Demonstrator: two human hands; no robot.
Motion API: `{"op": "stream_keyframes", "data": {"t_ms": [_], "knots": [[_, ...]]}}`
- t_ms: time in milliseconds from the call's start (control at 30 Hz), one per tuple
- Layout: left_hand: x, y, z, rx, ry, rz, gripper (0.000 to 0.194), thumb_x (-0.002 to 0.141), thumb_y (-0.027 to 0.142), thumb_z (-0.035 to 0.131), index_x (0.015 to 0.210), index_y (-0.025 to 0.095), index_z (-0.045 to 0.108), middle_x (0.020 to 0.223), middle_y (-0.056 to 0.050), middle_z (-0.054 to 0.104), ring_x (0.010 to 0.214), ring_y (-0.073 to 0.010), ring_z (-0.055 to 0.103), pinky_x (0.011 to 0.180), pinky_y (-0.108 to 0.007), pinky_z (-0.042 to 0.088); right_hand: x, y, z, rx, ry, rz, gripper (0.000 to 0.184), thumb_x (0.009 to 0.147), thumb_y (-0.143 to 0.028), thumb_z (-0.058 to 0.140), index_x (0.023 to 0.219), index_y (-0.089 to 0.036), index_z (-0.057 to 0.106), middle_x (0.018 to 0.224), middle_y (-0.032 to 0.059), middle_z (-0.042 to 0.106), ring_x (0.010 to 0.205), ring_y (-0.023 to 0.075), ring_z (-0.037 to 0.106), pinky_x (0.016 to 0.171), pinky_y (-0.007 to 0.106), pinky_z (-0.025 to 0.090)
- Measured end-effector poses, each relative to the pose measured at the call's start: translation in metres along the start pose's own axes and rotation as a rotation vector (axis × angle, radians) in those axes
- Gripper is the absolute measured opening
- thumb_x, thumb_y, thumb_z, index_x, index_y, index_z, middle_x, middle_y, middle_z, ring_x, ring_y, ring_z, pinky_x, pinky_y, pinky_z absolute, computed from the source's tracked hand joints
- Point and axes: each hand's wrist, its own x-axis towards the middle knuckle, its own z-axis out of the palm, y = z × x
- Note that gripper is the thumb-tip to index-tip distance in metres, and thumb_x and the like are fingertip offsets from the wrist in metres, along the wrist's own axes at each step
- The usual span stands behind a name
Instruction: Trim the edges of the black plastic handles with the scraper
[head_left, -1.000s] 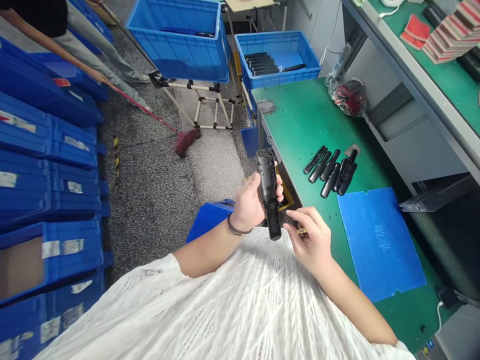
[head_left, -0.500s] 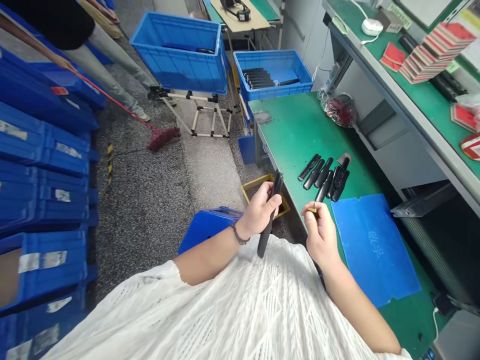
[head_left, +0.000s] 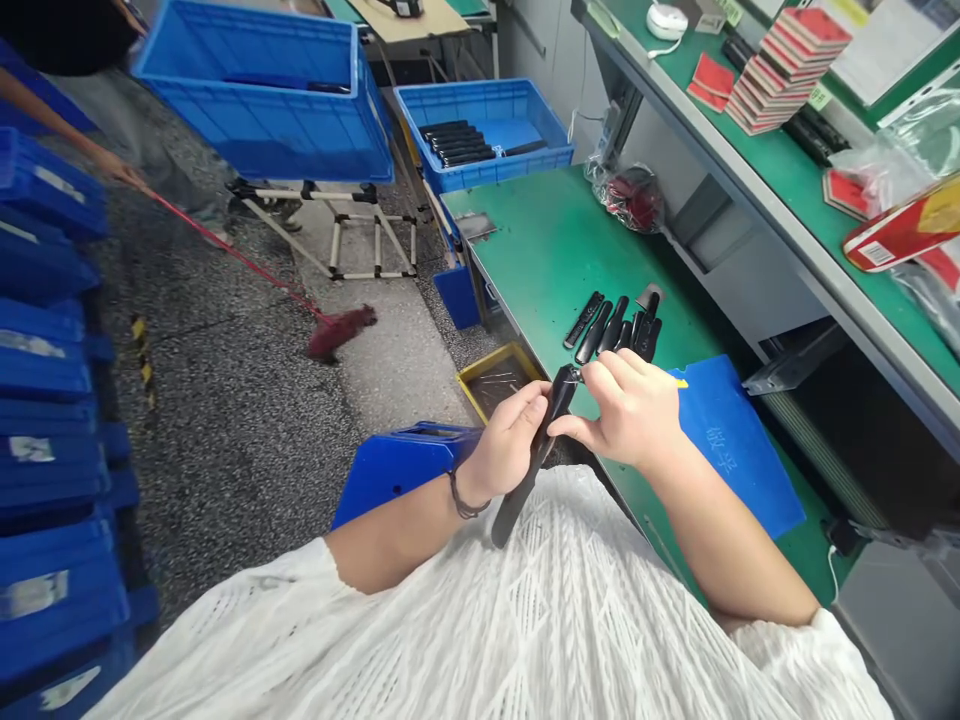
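Observation:
My left hand (head_left: pixel 513 440) is closed around a long, flat black plastic piece (head_left: pixel 531 474), which is tilted, its lower end over my white top. At the piece's upper end are the curled fingers of my right hand (head_left: pixel 628 405), with the thumb stretched out against its side. A slim yellow tool (head_left: pixel 681 383) pokes out behind the right fingers; the rest of it is hidden in the grip. Beyond that hand, several similar black pieces (head_left: pixel 594 332) lie side by side on the green table (head_left: pixel 525 240), partly covered by the hand.
A blue sheet (head_left: pixel 739 450) lies on the table to the right. Below the table edge is a yellow-rimmed tray (head_left: pixel 480 375) beside a blue bin (head_left: pixel 397 470). A blue crate (head_left: pixel 495 105) with black pieces stands beyond. On the left, a person holds a red broom (head_left: pixel 337 330) near stacked blue crates (head_left: pixel 52 450).
My right hand has moved from beside the table edge up and left onto the top of the black piece. The view has shifted right, and the broom head has come nearer.

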Motion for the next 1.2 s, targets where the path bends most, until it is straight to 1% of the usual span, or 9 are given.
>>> {"op": "stream_keyframes", "data": {"t_ms": [100, 233, 467, 567, 633, 733, 867, 1100, 1200], "knots": [[0.002, -0.001, 0.005, 0.088, -0.038, 0.034, 0.051, 0.104, 0.063, 0.049, 0.116, 0.015, 0.059, 0.059, 0.001, 0.052, 0.044, -0.0090, 0.042, 0.043, -0.023, 0.033, -0.003, -0.001, 0.001, 0.003, 0.016, -0.007, 0.066, 0.104, -0.071, 0.048, 0.074, -0.013, 0.042, 0.071, 0.0052, 0.042, 0.071, 0.0124, 0.028, 0.066, 0.029, 0.019], [0.006, -0.003, 0.009, 0.083, -0.030, 0.021, 0.049, 0.105, 0.063, 0.047, 0.114, 0.016, 0.057, 0.056, 0.003, 0.048, 0.042, -0.0087, 0.041, 0.040, -0.022, 0.032, -0.011, -0.008, 0.005, 0.005, 0.025, 0.039, 0.066, 0.107, -0.068, 0.043, 0.071, -0.012, 0.040, 0.070, 0.0046, 0.041, 0.071, 0.0126, 0.028, 0.066, 0.029, 0.017], [0.019, -0.007, 0.012, 0.045, 0.018, 0.006, 0.050, 0.102, 0.066, 0.050, 0.107, 0.016, 0.057, 0.059, 0.004, 0.045, 0.042, -0.0095, 0.041, 0.040, -0.023, 0.034, -0.024, -0.018, 0.015, 0.042, -0.041, 0.138, 0.068, 0.107, -0.072, 0.036, 0.075, -0.012, 0.044, 0.072, 0.0045, 0.044, 0.072, 0.0135, 0.031, 0.066, 0.029, 0.015], [0.027, -0.008, 0.011, 0.100, 0.089, 0.048, 0.052, 0.101, 0.066, 0.053, 0.103, 0.014, 0.060, 0.069, 0.001, 0.049, 0.053, -0.0090, 0.045, 0.048, -0.023, 0.038, -0.029, -0.024, 0.017, 0.076, -0.075, 0.113, 0.070, 0.106, -0.074, 0.034, 0.076, -0.012, 0.047, 0.074, 0.0052, 0.046, 0.073, 0.0141, 0.031, 0.067, 0.029, 0.016], [0.032, -0.008, 0.010, 0.097, 0.125, 0.064, 0.052, 0.100, 0.066, 0.055, 0.102, 0.014, 0.061, 0.072, 0.000, 0.049, 0.057, -0.0086, 0.043, 0.050, -0.022, 0.038, -0.032, -0.029, 0.018, 0.112, -0.093, 0.102, 0.071, 0.107, -0.074, 0.032, 0.077, -0.013, 0.049, 0.075, 0.0053, 0.046, 0.073, 0.0142, 0.030, 0.068, 0.030, 0.017], [0.037, -0.006, 0.011, 0.029, 0.123, 0.046, 0.053, 0.097, 0.068, 0.057, 0.103, 0.015, 0.061, 0.068, 0.002, 0.045, 0.052, -0.0083, 0.036, 0.045, -0.023, 0.033, -0.035, -0.036, 0.019, 0.146, -0.118, 0.111, 0.072, 0.106, -0.076, 0.033, 0.077, -0.013, 0.049, 0.075, 0.0052, 0.047, 0.073, 0.0143, 0.030, 0.068, 0.030, 0.017], [0.040, -0.001, 0.014, -0.071, 0.099, 0.008, 0.055, 0.092, 0.070, 0.063, 0.096, 0.015, 0.056, 0.063, 0.004, 0.043, 0.048, -0.0082, 0.035, 0.043, -0.022, 0.031, -0.038, -0.042, 0.019, 0.147, -0.125, 0.101, 0.072, 0.105, -0.077, 0.035, 0.077, -0.013, 0.051, 0.075, 0.0054, 0.047, 0.073, 0.0148, 0.029, 0.067, 0.030, 0.016], [0.044, 0.001, 0.018, -0.190, 0.086, 0.006, 0.045, 0.097, 0.058, 0.063, 0.089, 0.016, 0.049, 0.057, 0.006, 0.037, 0.044, -0.0068, 0.032, 0.042, -0.021, 0.026, -0.044, -0.047, 0.021, 0.117, -0.082, 0.066, 0.068, 0.107, -0.070, 0.036, 0.076, -0.011, 0.052, 0.077, 0.0058, 0.050, 0.074, 0.0141, 0.028, 0.068, 0.030, 0.016], [0.044, 0.002, 0.022, -0.229, 0.090, -0.010, 0.037, 0.102, 0.049, 0.056, 0.087, 0.017, 0.046, 0.057, 0.006, 0.034, 0.043, -0.0064, 0.028, 0.041, -0.020, 0.023, -0.046, -0.046, 0.021, 0.109, -0.062, 0.057, 0.067, 0.107, -0.068, 0.038, 0.075, -0.012, 0.052, 0.075, 0.0054, 0.048, 0.073, 0.0145, 0.027, 0.068, 0.030, 0.015]]}}
